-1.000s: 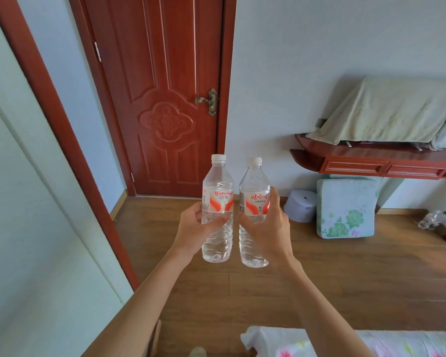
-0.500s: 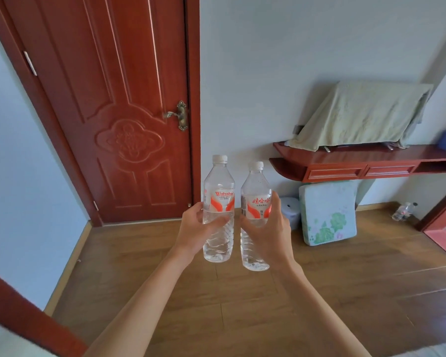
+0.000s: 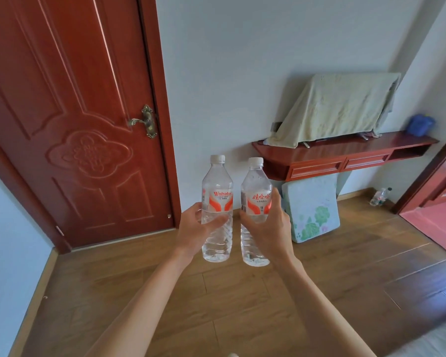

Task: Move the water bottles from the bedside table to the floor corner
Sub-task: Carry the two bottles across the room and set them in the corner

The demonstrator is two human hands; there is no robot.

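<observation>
Two clear water bottles with white caps and red-and-white labels are held upright side by side in front of me, above the wooden floor. My left hand (image 3: pixel 197 229) grips the left water bottle (image 3: pixel 217 191) around its middle. My right hand (image 3: pixel 269 229) grips the right water bottle (image 3: pixel 256 186) the same way. The bottles stand a little apart, not touching. Another clear bottle (image 3: pixel 378 197) rests on the floor in the far corner under the shelf's right end.
A closed red-brown door (image 3: pixel 83 124) fills the left. A wall-mounted red shelf (image 3: pixel 345 153) carries a cloth-covered screen (image 3: pixel 340 106) and a blue object (image 3: pixel 420 124). A floral cushion (image 3: pixel 310 207) leans beneath it. A doorway (image 3: pixel 433 202) opens at right. Bedding (image 3: pixel 433 341) shows at bottom right.
My view has turned to the right and moved forward: the door frame at left has left the frame and the far corner and right doorway have come in. Both hands still hold the bottles.
</observation>
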